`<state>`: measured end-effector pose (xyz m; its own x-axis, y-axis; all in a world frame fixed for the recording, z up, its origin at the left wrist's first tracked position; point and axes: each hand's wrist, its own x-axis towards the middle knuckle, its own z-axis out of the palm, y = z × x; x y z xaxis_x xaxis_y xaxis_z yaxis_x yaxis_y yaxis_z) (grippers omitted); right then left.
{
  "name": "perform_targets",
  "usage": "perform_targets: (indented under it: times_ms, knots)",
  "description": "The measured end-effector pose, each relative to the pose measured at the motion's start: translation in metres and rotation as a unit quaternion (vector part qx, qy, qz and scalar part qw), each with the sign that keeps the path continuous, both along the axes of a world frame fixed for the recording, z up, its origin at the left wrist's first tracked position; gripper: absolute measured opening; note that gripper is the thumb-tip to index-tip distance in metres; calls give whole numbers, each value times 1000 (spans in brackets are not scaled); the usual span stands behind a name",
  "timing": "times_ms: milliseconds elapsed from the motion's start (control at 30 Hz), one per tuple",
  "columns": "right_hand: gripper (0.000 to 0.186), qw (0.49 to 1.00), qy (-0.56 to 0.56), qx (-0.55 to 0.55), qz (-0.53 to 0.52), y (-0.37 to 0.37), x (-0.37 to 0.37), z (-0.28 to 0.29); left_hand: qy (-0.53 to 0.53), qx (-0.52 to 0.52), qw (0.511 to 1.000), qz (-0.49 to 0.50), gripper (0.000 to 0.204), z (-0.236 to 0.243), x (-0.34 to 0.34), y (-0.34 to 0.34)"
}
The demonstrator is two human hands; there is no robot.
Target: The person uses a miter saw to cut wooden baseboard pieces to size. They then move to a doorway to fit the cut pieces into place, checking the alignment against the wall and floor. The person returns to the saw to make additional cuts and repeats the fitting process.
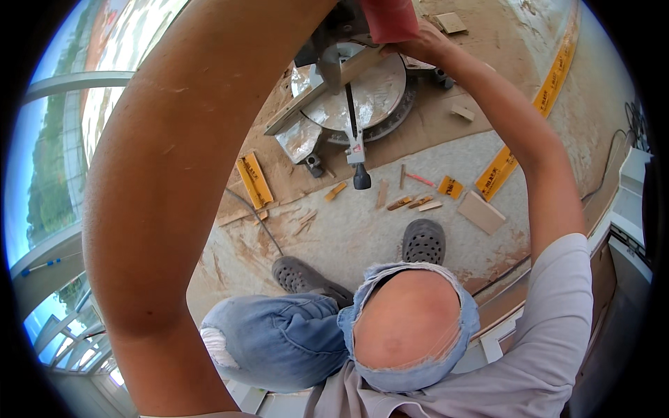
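Note:
A miter saw (387, 94) with a round silver table stands on the floor in front of me. Its blade (329, 71) is down at a long, pale wooden strip (360, 66), which lies slantwise across the saw table. My right hand (422, 43) is closed at the strip's right end, fingertips against the wood; a red part (389, 19) of the saw partly hides it. My left arm reaches over the saw's dark upper body, and that hand lies beyond the top edge of the picture. The saw's black front knob (362, 177) points toward me.
Offcuts and thin wood scraps (418, 202) litter the floor near my shoes (424, 241). A long yellow printed strip (519, 146) runs along the right. A yellow piece (255, 180) lies left of the saw. A cable (254, 216) trails by my left shoe.

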<state>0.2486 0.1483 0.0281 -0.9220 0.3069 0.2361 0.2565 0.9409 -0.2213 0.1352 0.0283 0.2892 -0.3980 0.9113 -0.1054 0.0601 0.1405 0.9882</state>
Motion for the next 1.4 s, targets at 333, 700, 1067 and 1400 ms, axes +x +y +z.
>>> perform_targets:
  times_ms: [333, 700, 1067, 1400]
  knots:
    - [44, 991, 66, 97, 71, 26, -3, -35, -8, 47, 999, -18, 45, -9, 3, -4]
    - [44, 993, 76, 78, 47, 24, -2, -38, -7, -6, 1000, 15, 46, 2, 8, -6]
    - [47, 996, 83, 39, 10, 3, 5, -15, 0, -11, 999, 30, 41, 2, 12, -6]
    - [43, 988, 101, 101, 53, 16, -7, -31, 4, -15, 999, 46, 37, 0, 14, -8]
